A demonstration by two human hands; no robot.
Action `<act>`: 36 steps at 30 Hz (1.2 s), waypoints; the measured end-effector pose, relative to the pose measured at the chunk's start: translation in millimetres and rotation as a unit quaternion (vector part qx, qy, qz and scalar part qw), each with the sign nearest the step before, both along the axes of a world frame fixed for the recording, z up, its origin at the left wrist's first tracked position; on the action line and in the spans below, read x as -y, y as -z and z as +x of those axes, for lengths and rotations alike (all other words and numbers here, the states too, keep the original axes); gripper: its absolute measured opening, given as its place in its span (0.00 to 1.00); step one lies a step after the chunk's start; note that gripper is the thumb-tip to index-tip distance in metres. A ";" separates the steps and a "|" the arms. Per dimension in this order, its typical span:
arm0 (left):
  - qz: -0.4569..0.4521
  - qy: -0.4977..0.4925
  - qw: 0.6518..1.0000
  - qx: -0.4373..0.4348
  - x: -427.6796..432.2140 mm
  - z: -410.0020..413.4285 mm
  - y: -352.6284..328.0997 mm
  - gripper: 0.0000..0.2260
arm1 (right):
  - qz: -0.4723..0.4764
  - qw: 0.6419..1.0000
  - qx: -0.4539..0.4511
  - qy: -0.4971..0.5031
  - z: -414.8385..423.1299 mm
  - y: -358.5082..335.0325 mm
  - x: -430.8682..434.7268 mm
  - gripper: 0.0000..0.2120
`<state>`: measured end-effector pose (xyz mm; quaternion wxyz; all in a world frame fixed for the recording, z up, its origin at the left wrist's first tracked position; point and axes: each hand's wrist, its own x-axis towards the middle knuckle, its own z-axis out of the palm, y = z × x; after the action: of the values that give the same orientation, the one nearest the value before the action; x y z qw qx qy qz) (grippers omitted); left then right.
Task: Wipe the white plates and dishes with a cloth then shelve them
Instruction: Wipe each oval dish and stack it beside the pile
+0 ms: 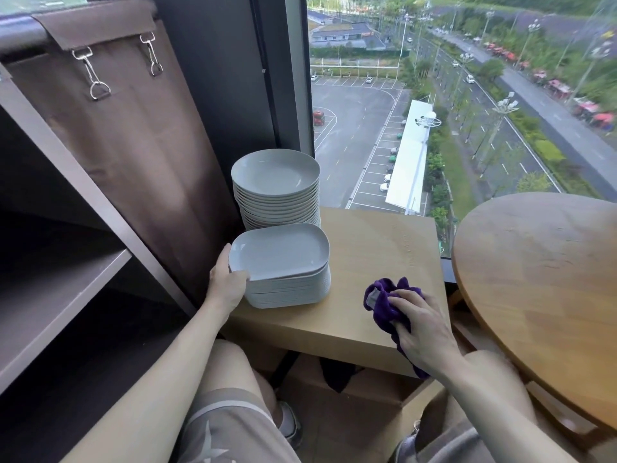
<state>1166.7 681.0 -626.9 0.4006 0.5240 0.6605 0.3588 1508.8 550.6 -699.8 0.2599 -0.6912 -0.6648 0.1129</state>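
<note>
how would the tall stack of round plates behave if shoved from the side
The round plate stack is tall for its footprint, so a high push would probably slide or topple the upper plates. With that many plates it is likely heavy. The smooth glossy surfaces suggest slippery, breakable ware.

We note bright daylight entering through the window (467, 95); the shelf unit (50, 262) at left lies in shadow. Wide-angle bending at the edges; focus sharp centrally.

The left hand (228, 279) probably curls unseen behind the dish stack (287, 290); the round table (541, 279) runs off-frame.
</note>
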 end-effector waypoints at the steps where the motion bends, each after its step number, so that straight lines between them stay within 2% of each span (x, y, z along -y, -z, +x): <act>1: -0.009 -0.012 1.000 -0.008 -0.1 1.0 -0.2 0.32 | -0.002 1.000 0.000 0.002 0.0 -0.1 -0.1 0.19; 3: 0.017 -0.039 0.997 -0.068 1.6 3.1 1.1 0.34 | -0.008 1.000 -0.002 0.003 0.3 0.1 0.5 0.19; 6: 0.172 -0.051 0.972 -0.151 18.1 20.6 -1.3 0.31 | -0.020 1.000 -0.011 -0.002 0.9 0.6 0.5 0.19; 8: 0.257 0.006 0.953 -0.158 35.0 43.4 -1.6 0.27 | -0.038 0.999 -0.009 -0.007 3.1 -0.7 -0.7 0.20; 10: 0.279 0.106 0.943 -0.145 52.5 70.6 -0.3 0.22 | -0.057 0.998 0.004 -0.013 8.3 -4.7 -5.6 0.20; 14: 0.190 0.266 0.937 -0.122 73.6 120.0 12.5 0.18 | -0.065 0.995 0.065 -0.028 23.7 -21.7 -21.1 0.20; 18: 0.070 0.331 0.931 -0.137 72.1 149.0 41.2 0.18 | -0.055 0.986 0.154 -0.008 35.7 -35.9 -39.2 0.25; 21: 0.022 0.338 0.928 -0.153 69.1 161.5 52.9 0.19 | -0.148 0.970 0.190 -0.027 32.9 -30.3 -42.2 0.24; 23: 0.002 0.346 0.923 -0.169 66.2 167.0 58.8 0.20 | -0.207 0.962 0.170 -0.047 27.6 -18.0 -35.0 0.22; 24: -0.006 0.351 0.919 -0.177 63.7 169.2 61.3 0.20 | -0.198 0.969 0.144 -0.039 25.2 -13.1 -29.1 0.21; 26: -0.012 0.357 0.913 -0.195 55.5 173.5 65.0 0.20 | -0.099 0.992 0.080 0.015 21.2 -10.9 -23.8 0.18; 28: -0.009 0.363 0.903 -0.229 44.8 178.7 69.0 0.21 | -0.024 0.994 0.061 0.086 19.9 -9.5 -27.9 0.18; 29: -0.006 0.365 0.896 -0.251 39.4 181.2 70.6 0.23 | -0.041 0.991 0.071 0.110 19.6 -9.5 -30.8 0.20; 33: -0.040 0.374 0.865 -0.332 19.2 187.5 76.0 0.35 | -0.252 0.955 0.095 0.123 18.0 5.3 -42.5 0.39; 36: -0.059 0.389 0.843 -0.368 5.6 189.3 81.7 0.43 | -0.263 0.951 0.111 0.119 23.6 18.0 -53.0 0.42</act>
<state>1356.0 675.4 -708.6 0.2654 0.8064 0.5216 -0.0852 1532.4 603.6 -717.7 0.0052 -0.8172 -0.5492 0.1747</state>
